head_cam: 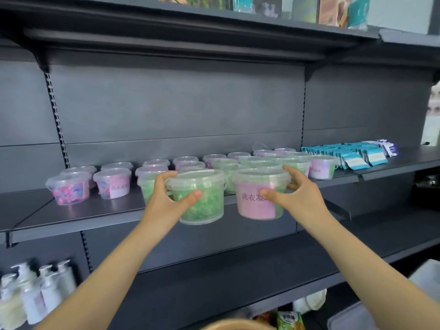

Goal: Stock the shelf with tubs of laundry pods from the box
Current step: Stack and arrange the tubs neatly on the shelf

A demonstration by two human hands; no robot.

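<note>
Two bare hands each grip a clear lidded tub of green laundry pods at the front edge of a dark metal shelf (71,217). Left hand (166,201) wraps an unlabelled green tub (202,198), thumb across its front, fingers curled behind. Right hand (297,196) clasps a pink-labelled green tub (257,196) the same way, just beside the first. Both tubs overhang the shelf lip; whether they rest on it cannot be told. Behind them stand rows of stocked tubs (228,163), pink-and-blue ones (69,189) to the left. Blue sachets (357,156) lie farther right. White pump bottles (35,291) sit below left.
</note>
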